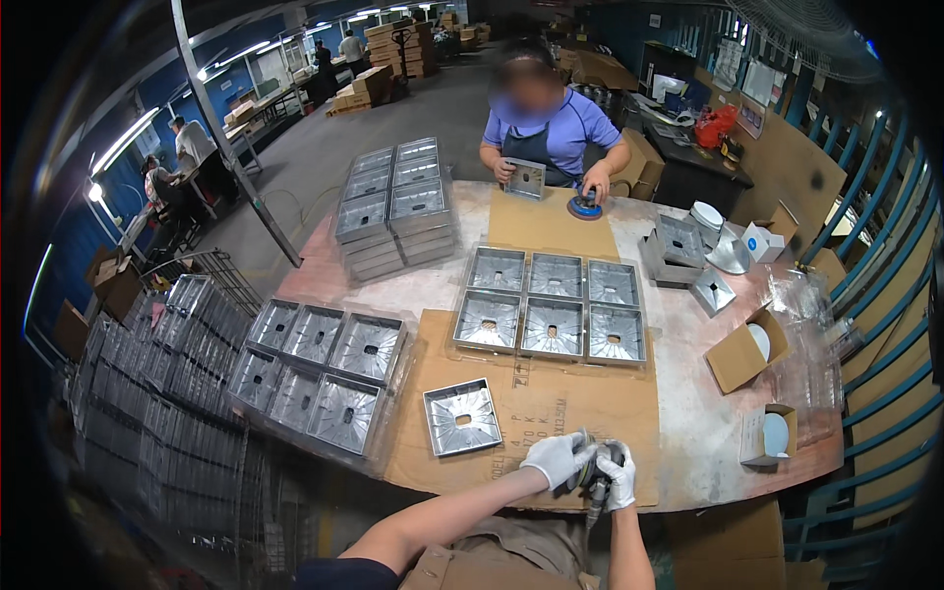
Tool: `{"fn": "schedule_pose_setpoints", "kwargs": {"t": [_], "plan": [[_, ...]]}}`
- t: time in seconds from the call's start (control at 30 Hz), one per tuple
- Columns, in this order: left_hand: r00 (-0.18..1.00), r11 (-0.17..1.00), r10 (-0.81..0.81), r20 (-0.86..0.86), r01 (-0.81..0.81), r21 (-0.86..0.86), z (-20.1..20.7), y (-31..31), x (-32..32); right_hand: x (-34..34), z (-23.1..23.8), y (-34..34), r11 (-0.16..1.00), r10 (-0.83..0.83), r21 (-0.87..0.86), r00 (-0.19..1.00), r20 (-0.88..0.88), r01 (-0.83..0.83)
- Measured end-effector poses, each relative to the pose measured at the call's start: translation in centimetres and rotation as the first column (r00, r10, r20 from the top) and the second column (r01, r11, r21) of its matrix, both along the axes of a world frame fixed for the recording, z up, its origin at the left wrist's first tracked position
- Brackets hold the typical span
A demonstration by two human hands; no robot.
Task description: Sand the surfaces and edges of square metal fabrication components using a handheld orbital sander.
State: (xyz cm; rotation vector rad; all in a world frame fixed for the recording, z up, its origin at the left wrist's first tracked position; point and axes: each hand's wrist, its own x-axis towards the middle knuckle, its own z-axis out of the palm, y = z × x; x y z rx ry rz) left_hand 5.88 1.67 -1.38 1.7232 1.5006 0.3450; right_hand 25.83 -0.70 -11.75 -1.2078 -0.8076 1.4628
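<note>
Near the table's front edge, my white-gloved right hand [620, 476] is wrapped round a dark hand-held sander [591, 476], with a hose or handle running down toward my body. My left hand [557, 461], also gloved, closes on the sander's pad side from the left; its fingertips partly hide the tool. Left of my hands, a single square metal box cover [462, 418] with a slotted middle lies open side up on the brown cardboard sheet [551, 408]. Beyond my hands, several like covers [553, 326] sit in a clear plastic tray.
Stacked trays of covers stand at the left [317, 369] and far left [398, 202]. Across the table a co-worker [551, 128] holds a cover and a blue-and-red sander [585, 206]. Small cardboard boxes [747, 352] with white discs line the right side, near blue bars [885, 369].
</note>
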Motion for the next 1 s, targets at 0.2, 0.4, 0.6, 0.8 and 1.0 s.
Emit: {"fn": "schedule_pose_setpoints", "kwargs": {"t": [0.2,0.4,0.6,0.8,1.0], "plan": [[0.990,0.997,0.008,0.141,0.004,-0.083,-1.3,-1.4,-1.9,-0.7,0.4,-0.1,0.999,0.019,0.033,0.998,0.060,-0.021],[0.998,0.987,-0.067,-0.012,0.064,-0.149,1.4,-0.1,-1.9,-0.5,0.5,0.2,0.996,0.054,0.060,0.993,0.108,-0.061],[0.998,0.957,-0.006,-0.063,-0.012,-0.291,-4.5,-2.5,-5.3,-0.3,0.9,0.0,0.989,0.079,0.111,0.981,0.177,-0.100],[0.995,0.977,0.061,0.078,-0.044,-0.207,-4.6,-3.3,-5.2,0.1,1.0,0.3,0.995,0.095,-0.026,0.995,0.019,-0.094],[0.978,0.955,-0.195,-0.081,0.170,-0.241,-2.6,-1.5,-4.1,-0.2,0.9,-0.1,0.996,0.060,0.060,0.995,0.078,-0.065]]}}
